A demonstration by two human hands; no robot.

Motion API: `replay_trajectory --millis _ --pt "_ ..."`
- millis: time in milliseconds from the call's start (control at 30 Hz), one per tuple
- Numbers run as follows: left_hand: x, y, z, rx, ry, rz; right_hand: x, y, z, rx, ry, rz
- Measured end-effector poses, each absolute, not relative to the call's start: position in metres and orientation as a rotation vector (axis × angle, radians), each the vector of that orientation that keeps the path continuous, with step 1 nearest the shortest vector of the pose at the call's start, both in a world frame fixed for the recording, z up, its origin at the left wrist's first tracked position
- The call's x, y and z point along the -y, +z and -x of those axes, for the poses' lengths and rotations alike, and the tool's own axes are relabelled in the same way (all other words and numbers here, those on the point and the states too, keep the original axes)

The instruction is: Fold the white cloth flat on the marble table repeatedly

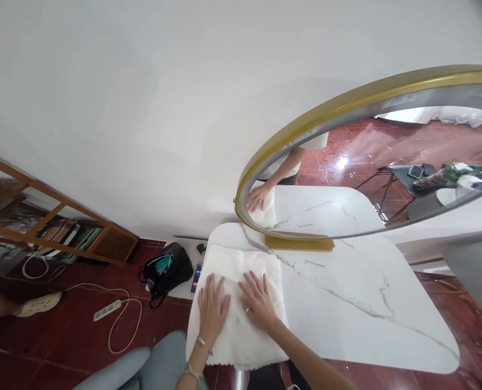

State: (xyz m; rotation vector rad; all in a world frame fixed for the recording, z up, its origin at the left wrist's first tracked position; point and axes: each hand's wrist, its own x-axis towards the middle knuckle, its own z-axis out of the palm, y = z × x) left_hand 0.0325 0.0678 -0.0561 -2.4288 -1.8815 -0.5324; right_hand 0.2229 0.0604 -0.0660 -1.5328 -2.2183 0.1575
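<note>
A white cloth (241, 336) with a wavy edge lies spread over the left end of a white, grey-veined marble-look table (358, 330). Its near edge hangs slightly over the table's front. My left hand (212, 309) rests flat on the cloth's left side, fingers stretched out; bracelets circle that wrist. To its right, my right hand (258, 303) lies flat on the cloth with fingers spread and a ring on one finger. Neither hand grips anything. A gold-framed oval mirror (322, 211) stands on a gold base (300, 243) behind the cloth and reflects one hand on it.
Left of the table, a black bag (176, 271) and a phone (196, 277) sit on a lower light surface. A white power strip (107, 310) with a looping cord lies on the red tiled floor. A wooden cabinet (115, 241) and another person's foot (40, 304) are farther left.
</note>
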Motion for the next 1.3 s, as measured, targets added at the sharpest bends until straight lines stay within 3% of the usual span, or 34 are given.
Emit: replay_trajectory --millis 567,900,1100,1300 --pt "-0.257 -0.047 -0.059 2.024 -0.322 2.405 -0.205 -0.052 -0.231 2.149 0.372 1.842" --pt "-0.166 -0.047 -0.057 2.135 -0.424 2.313 -0.150 -0.055 -0.246 2.261 0.380 1.614" --pt "-0.103 -0.033 -0.050 2.652 -0.448 1.874 -0.088 -0.056 -0.254 2.325 0.457 1.479" --pt "-0.107 -0.024 -0.015 2.974 -0.798 1.889 -0.058 -0.055 -0.266 2.226 0.624 1.471"
